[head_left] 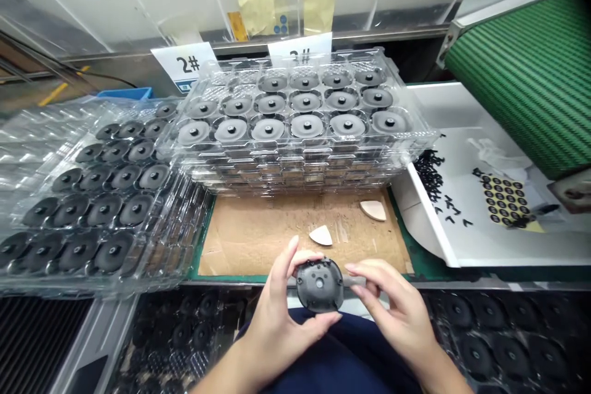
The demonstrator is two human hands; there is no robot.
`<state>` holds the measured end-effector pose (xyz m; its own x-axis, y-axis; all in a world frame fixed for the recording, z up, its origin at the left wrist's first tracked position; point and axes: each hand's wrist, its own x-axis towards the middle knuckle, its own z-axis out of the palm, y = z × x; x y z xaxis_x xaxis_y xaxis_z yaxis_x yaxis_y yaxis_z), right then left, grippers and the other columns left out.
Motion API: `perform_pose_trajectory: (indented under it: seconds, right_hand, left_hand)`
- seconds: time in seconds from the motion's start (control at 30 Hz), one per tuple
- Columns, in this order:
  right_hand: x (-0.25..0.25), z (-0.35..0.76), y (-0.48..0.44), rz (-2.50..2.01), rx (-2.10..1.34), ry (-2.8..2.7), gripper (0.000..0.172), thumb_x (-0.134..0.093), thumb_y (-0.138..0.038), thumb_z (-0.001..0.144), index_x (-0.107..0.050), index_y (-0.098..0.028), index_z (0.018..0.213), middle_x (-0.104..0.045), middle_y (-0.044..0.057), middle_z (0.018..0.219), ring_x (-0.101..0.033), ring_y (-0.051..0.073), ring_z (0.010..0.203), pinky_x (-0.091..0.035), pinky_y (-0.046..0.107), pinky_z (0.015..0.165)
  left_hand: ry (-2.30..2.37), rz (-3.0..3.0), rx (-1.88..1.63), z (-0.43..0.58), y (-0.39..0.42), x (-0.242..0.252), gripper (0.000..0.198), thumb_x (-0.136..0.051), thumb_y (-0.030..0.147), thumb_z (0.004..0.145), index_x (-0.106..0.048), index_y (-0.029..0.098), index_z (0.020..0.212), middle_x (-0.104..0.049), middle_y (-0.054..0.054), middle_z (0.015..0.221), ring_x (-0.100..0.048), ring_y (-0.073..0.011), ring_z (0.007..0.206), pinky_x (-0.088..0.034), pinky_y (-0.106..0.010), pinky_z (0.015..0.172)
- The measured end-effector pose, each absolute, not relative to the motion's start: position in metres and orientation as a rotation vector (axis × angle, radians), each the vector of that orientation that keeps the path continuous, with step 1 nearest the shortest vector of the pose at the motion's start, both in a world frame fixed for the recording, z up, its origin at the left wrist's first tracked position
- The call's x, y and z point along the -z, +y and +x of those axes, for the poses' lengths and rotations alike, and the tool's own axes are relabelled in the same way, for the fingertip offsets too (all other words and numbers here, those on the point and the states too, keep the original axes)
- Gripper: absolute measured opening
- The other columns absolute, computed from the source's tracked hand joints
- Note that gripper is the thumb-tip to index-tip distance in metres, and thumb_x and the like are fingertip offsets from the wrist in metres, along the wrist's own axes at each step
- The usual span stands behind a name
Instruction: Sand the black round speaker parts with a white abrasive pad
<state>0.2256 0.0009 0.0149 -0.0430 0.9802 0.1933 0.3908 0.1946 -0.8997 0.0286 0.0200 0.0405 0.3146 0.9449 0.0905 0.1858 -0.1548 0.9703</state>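
My left hand (277, 320) and my right hand (392, 305) hold a dark grey round plastic part (319, 285) between them, just above my lap. Its face shows a central hole and several small holes. My left fingers and thumb wrap its left edge, and my right fingertips pinch its right edge. Just beyond the hands, two cream wedge-shaped pieces (321, 235) (373, 210) lie on a brown cardboard sheet (258, 240). The nearer wedge is closest to my hands, and neither hand touches it.
A stack of clear plastic trays (295, 166) holding grey discs stands ahead, with another clear tray stack (170, 209) of dark discs at left. At right are a white tray (429, 228) of small black parts and a green ribbed panel (521, 68). Dark parts fill trays along the near edge.
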Motion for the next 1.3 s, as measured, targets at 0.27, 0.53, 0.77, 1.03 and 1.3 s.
perform_pose_trajectory:
  seconds: [0.27, 0.53, 0.77, 1.03, 1.3]
  right_hand:
    - [-0.052, 0.207, 0.01, -1.283, -1.256, -1.455, 0.016, -0.065, -0.024, 0.08, -0.07, -0.024, 0.095, -0.066, 0.002, 0.081, -0.055, 0.012, 0.061, -0.049, 0.024, 0.059]
    - [-0.073, 0.192, 0.025, -0.964, -2.023, -1.098, 0.012, -0.073, -0.018, 0.072, -0.073, -0.022, 0.084, -0.069, -0.003, 0.075, -0.063, 0.008, 0.069, -0.049, 0.019, 0.068]
    - [-0.069, 0.188, 0.014, -0.892, -2.133, -1.0, 0.013, -0.074, -0.013, 0.07, -0.071, -0.019, 0.082, -0.07, -0.004, 0.074, -0.065, 0.006, 0.067, -0.05, 0.017, 0.067]
    - [-0.057, 0.197, -0.034, -1.293, -1.498, -1.083, 0.015, -0.072, -0.034, 0.074, -0.071, -0.019, 0.079, -0.069, 0.002, 0.075, -0.063, 0.013, 0.067, -0.05, 0.023, 0.064]
    - [-0.05, 0.207, -0.077, -1.374, -0.823, -1.62, 0.023, -0.066, -0.039, 0.08, -0.074, -0.021, 0.092, -0.062, 0.001, 0.072, -0.056, 0.012, 0.065, -0.047, 0.022, 0.062]
  left_hand:
    - [1.09, 1.422, -0.952, 0.016, 0.011, -0.046, 0.091, -0.073, 0.008, 0.065, -0.027, 0.029, 0.14, -0.06, -0.008, 0.118, -0.055, -0.0247, 0.112, -0.039, -0.034, 0.098]
    - [0.926, 1.284, -0.722, 0.004, 0.01, -0.062, 0.087, -0.067, 0.032, 0.073, -0.012, 0.025, 0.14, -0.059, -0.008, 0.111, -0.057, -0.0228, 0.105, -0.036, -0.034, 0.095]
    - [0.872, 1.176, -0.62, 0.002, 0.003, -0.062, 0.095, -0.073, 0.03, 0.067, -0.013, 0.024, 0.14, -0.062, -0.009, 0.109, -0.057, -0.0254, 0.107, -0.033, -0.038, 0.099]
    - [0.979, 1.285, -0.708, 0.005, -0.011, -0.052, 0.09, -0.073, 0.026, 0.068, -0.017, 0.028, 0.138, -0.057, -0.008, 0.122, -0.052, -0.0234, 0.116, -0.032, -0.037, 0.104]
    - [1.063, 1.205, -0.637, 0.032, -0.034, -0.046, 0.074, -0.07, 0.046, 0.068, -0.037, 0.026, 0.132, -0.069, -0.004, 0.102, -0.061, -0.0206, 0.098, -0.045, -0.026, 0.086]
